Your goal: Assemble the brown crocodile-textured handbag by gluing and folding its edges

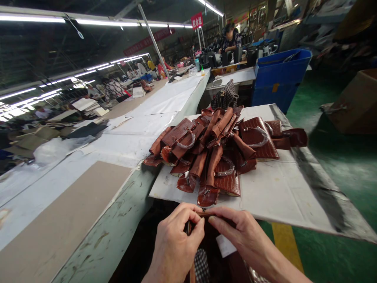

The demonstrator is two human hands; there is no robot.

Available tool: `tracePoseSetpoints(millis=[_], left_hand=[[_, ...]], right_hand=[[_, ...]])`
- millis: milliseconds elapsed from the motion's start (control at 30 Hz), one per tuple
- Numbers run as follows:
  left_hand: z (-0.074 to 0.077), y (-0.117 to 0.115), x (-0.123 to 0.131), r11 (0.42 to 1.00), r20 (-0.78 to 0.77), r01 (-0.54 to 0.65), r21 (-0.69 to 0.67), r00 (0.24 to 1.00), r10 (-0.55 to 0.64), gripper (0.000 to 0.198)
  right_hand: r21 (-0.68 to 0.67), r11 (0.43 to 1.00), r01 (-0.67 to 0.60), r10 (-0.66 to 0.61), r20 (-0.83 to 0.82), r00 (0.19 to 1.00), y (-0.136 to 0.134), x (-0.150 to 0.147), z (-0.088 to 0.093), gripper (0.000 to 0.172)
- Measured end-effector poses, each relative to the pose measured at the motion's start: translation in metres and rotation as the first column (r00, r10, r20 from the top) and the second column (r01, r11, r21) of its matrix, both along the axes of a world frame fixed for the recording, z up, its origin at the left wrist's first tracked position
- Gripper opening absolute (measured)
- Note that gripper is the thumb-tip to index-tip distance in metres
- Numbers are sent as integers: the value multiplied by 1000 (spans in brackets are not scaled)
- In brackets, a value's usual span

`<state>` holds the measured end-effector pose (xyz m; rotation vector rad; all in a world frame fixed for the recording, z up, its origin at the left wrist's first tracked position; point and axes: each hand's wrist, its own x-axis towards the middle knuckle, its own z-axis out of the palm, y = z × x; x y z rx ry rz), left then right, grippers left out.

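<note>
My left hand point(178, 237) and my right hand point(240, 232) come together low in the middle, both pinching the edge of a brown leather bag piece point(205, 214). Thumbs and fingertips of the two hands press on its thin rim a short way apart. Most of the piece hangs below my hands in shadow. A white tag point(226, 246) shows on it beside my right hand. Just beyond my hands a heap of reddish-brown crocodile-pattern handbags point(181, 131) lies piled, with clear wrap on some handles point(260, 137).
The heap rests on a pale board point(277, 188). To the left runs a long white worktable point(118, 147) with a grey-brown sheet point(73, 212). Blue bins point(277, 88) stand behind, and a cardboard box point(355, 104) sits at right. Another person point(231, 39) works at the back.
</note>
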<state>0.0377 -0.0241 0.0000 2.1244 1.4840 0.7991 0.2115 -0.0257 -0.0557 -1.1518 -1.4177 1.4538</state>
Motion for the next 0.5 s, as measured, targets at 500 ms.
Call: tracePoseSetpoints(millis=[500], left_hand=[[-1,2,1,1000,-3,-10,23,1000,11,24]], right_hand=[[55,998,40,-43,56,997,1,-2,0,25]])
